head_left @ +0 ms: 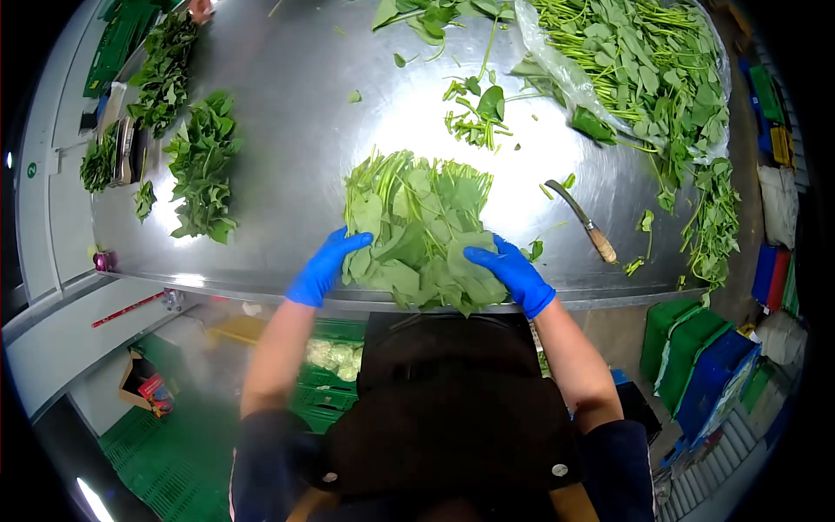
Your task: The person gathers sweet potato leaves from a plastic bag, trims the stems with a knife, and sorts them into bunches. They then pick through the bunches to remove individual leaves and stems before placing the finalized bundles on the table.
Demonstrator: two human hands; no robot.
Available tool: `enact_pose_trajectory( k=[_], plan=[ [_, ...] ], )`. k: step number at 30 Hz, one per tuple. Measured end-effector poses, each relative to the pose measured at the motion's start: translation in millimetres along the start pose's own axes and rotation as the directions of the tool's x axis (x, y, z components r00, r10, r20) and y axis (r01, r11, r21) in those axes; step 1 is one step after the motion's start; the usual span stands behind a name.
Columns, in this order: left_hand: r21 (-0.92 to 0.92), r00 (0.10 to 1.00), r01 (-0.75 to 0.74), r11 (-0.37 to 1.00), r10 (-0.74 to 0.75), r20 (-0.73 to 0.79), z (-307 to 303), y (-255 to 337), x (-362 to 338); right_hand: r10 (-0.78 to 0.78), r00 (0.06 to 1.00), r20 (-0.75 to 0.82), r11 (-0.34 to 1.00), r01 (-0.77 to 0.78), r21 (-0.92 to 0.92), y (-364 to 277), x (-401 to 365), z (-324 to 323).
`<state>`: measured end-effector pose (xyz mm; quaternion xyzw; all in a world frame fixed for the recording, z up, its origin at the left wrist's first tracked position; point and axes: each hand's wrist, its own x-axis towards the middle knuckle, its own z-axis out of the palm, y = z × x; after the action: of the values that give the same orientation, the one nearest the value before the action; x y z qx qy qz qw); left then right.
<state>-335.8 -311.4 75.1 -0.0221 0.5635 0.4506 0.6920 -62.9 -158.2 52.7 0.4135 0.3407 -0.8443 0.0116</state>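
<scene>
A loose pile of leafy greens (419, 230) lies on the steel table near its front edge, cut stems pointing away from me and broad leaves towards me. My left hand (330, 261), in a blue glove, grips the pile's left side with the thumb on top of the leaves. On the right side my gloved right hand (515, 271) does the same, thumb over the leaves. The fingers of both hands are partly hidden under the greens. To the right rests a curved knife (584, 222) with a wooden handle, touched by neither hand.
A large heap of greens (639, 70) spills from a clear plastic bag at the far right. Trimmed stems (474, 130) lie beyond my pile. Bunches of greens (205, 170) line the left side. Green and blue crates (696, 365) stand on the floor at right.
</scene>
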Motion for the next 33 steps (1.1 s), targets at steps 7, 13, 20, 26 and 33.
enact_pose_trajectory(
  k=[7,13,20,26,33],
  plan=[
    [0.143,0.994,0.019,0.99,-0.034,0.105,32,-17,5,-0.077,0.995,0.067,0.996,0.073,0.059,-9,0,31],
    [-0.312,0.961,-0.267,0.912,0.229,-0.152,63,-69,-17,-0.506,0.831,-0.232,0.862,0.48,-0.163,-6,-25,59],
    [-0.295,0.931,-0.344,0.891,0.284,-0.229,105,-70,-25,-0.65,0.628,-0.428,0.742,0.646,-0.179,-10,-33,87],
    [-0.479,0.961,-0.249,0.842,0.154,-0.229,124,-73,-11,-0.493,0.747,-0.447,0.807,0.585,0.087,0,-30,77],
    [-0.211,0.934,-0.346,0.914,0.314,-0.173,126,-79,-9,-0.448,0.803,-0.394,0.889,0.447,-0.1,-8,-40,62]
  ],
)
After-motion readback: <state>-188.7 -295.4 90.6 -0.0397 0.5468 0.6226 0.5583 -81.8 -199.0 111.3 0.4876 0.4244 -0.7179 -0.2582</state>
